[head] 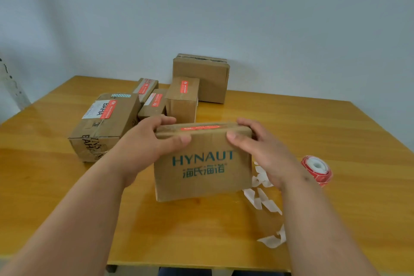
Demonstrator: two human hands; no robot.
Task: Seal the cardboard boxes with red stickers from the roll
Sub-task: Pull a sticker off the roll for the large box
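A cardboard box printed HYNAUT (202, 177) stands on edge in the middle of the table, a red sticker (200, 128) lying along its top face. My left hand (147, 143) grips the box's upper left corner, thumb on the front and fingers over the top. My right hand (262, 148) grips the upper right corner the same way. The red sticker roll (317, 169) lies on the table to the right of the box, apart from both hands.
Several cardboard boxes bearing red stickers (105, 123) (182, 98) (152, 102) cluster behind and left of the held box; a larger plain box (201, 77) stands by the wall. A white strip of backing paper (265, 201) trails over the yellow wooden table (313, 123).
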